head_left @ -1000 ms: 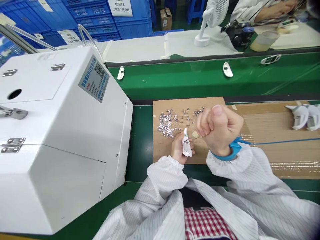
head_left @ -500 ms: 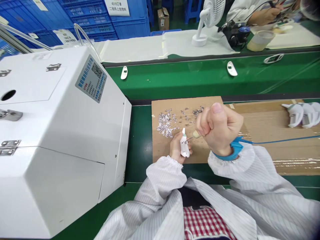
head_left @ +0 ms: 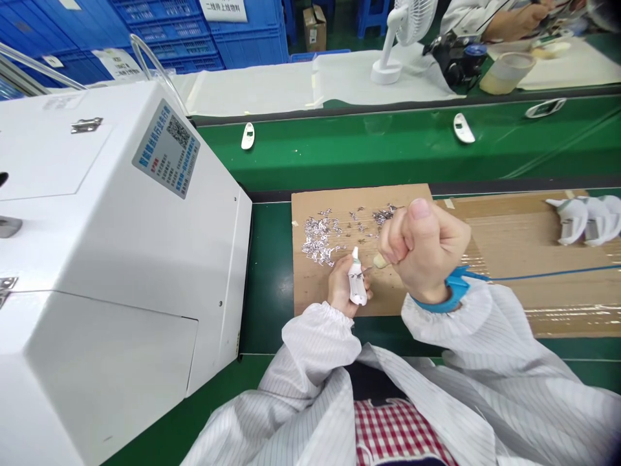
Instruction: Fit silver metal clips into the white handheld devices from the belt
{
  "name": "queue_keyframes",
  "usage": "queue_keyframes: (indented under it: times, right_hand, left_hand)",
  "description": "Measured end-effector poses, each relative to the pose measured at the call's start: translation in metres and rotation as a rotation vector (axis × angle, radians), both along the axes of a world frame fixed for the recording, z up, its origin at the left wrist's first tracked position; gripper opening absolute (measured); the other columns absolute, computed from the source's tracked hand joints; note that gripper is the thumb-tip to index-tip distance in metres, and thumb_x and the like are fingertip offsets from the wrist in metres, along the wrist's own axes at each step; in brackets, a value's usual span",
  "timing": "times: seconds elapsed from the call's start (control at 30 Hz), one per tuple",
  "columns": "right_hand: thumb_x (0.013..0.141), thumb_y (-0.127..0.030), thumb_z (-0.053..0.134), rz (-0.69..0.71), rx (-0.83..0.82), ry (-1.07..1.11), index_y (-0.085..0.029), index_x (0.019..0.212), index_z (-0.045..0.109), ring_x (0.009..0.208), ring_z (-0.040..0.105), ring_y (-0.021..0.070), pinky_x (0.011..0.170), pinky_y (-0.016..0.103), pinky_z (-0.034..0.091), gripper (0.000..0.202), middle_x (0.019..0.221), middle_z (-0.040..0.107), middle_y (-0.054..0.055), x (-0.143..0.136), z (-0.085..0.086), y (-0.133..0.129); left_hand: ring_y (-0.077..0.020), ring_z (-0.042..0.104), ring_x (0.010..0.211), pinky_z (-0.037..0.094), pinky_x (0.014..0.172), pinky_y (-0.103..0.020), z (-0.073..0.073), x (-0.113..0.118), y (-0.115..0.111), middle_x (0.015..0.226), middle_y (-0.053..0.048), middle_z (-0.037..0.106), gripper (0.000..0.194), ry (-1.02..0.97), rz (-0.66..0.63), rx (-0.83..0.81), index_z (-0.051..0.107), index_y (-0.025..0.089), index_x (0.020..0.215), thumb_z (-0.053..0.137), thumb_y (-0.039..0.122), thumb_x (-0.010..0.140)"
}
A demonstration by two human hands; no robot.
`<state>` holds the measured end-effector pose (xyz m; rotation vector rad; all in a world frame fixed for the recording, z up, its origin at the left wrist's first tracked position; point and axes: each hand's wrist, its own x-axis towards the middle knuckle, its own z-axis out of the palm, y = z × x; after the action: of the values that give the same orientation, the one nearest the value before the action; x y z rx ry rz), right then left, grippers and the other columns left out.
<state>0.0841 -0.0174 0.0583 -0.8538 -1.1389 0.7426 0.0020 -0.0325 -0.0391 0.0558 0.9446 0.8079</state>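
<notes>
My left hand (head_left: 340, 286) is closed around a white plastic housing (head_left: 358, 288) with a narrow tip, its open inner side facing up. Small metal parts show inside the housing near its upper end. My right hand (head_left: 423, 243) is a fist around a tool with a cream handle (head_left: 380, 261) and a thin metal shaft. That shaft points left at the housing; whether it touches cannot be told. Beyond my hands, small shiny metal pieces (head_left: 317, 239) lie scattered on a cardboard sheet (head_left: 310, 294). A blue strap (head_left: 449, 294) circles my right wrist.
A big white machine (head_left: 145, 259) stands close on the left. Several white housings (head_left: 585, 220) lie in a row at the right. A blue cord (head_left: 548, 274) crosses the cardboard. White shells (head_left: 464, 128) lie on the green belt (head_left: 349, 158). Behind it stands a white fan (head_left: 388, 68); a co-worker's hand (head_left: 519, 22) shows.
The white shells on the green belt have shifted right. The view has tilted slightly. Both hands keep nearly the same pose, the tool still at the housing.
</notes>
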Motion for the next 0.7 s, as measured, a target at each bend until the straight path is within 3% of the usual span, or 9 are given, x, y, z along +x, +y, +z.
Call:
queue_keyframes:
  times: [0.17,0.37,0.53,0.63,0.7]
  right_hand:
    - [0.096,-0.039,0.055,-0.002,0.033,0.028,-0.025,0.050,0.039,0.032,0.031,0.0090,0.034,0.030,0.026,0.050,0.041,0.033,-0.006,0.003,0.002,0.000]
    - [0.095,-0.049,0.052,-0.019,-0.072,-0.069,-0.025,0.050,0.034,0.034,0.032,0.0099,0.036,0.029,0.029,0.054,0.041,0.032,-0.006,-0.001,-0.005,-0.001]
    - [0.096,-0.046,0.053,0.071,-0.043,-0.010,-0.023,0.050,0.038,0.035,0.036,0.0081,0.039,0.026,0.031,0.054,0.041,0.037,-0.006,-0.001,-0.007,0.005]
    - [0.095,-0.049,0.053,0.017,-0.061,0.019,-0.023,0.051,0.036,0.034,0.033,0.0072,0.037,0.024,0.029,0.054,0.040,0.034,-0.007,0.016,0.001,0.008]
    - [0.092,-0.051,0.056,-0.058,-0.175,-0.082,-0.022,0.053,0.039,0.035,0.035,0.0070,0.037,0.023,0.030,0.051,0.041,0.036,-0.008,0.031,0.004,0.005]
  left_hand:
    - [-0.0087,0.046,0.036,0.030,0.035,-0.019,0.002,-0.001,0.000,0.062,0.005,0.051,0.023,-0.014,0.004,0.000,0.044,0.021,0.090,0.058,0.039,0.089]
    - [-0.0094,0.044,0.034,0.029,0.033,-0.019,-0.001,0.002,-0.001,0.061,0.005,0.052,0.022,-0.006,0.038,0.015,0.043,0.022,0.092,0.059,0.036,0.087]
    - [-0.0090,0.042,0.033,0.029,0.031,-0.018,-0.001,0.002,-0.007,0.059,0.007,0.052,0.022,0.049,0.045,0.087,0.043,0.023,0.092,0.060,0.034,0.085]
    - [-0.0118,0.055,0.043,0.042,0.040,-0.021,0.002,-0.003,-0.006,0.064,0.003,0.061,0.014,0.120,0.104,0.136,0.048,0.021,0.097,0.055,0.031,0.090]
    - [-0.0155,0.068,0.064,0.054,0.060,-0.025,0.006,-0.005,-0.002,0.076,-0.004,0.070,0.015,0.184,0.214,0.181,0.053,0.018,0.102,0.051,0.030,0.094]
